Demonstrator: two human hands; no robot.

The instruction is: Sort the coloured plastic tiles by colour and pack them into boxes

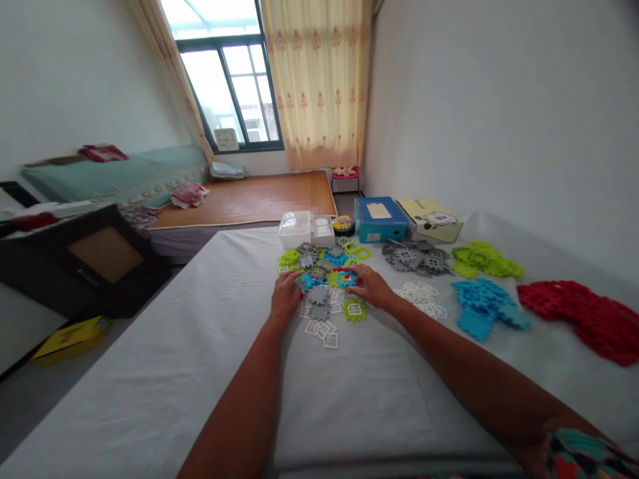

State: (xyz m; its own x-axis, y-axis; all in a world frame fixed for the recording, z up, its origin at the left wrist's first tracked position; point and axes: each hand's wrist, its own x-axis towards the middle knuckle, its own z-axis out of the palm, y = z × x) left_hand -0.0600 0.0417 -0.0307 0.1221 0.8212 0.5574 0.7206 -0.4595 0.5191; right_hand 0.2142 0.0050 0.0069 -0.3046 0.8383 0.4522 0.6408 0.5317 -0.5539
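Though jumbled, plastic pieces (319, 293) between and beyond both hands (286, 293) (368, 285).

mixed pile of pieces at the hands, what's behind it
Behind the pile stand a translucent box, a white container, a round tin and a blue box. Anything low behind these is covered by them.

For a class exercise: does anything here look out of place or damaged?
The pile between the left hand and right hand looks jumbled, mixing colours, unlike the red heap far right. No damage stands out.
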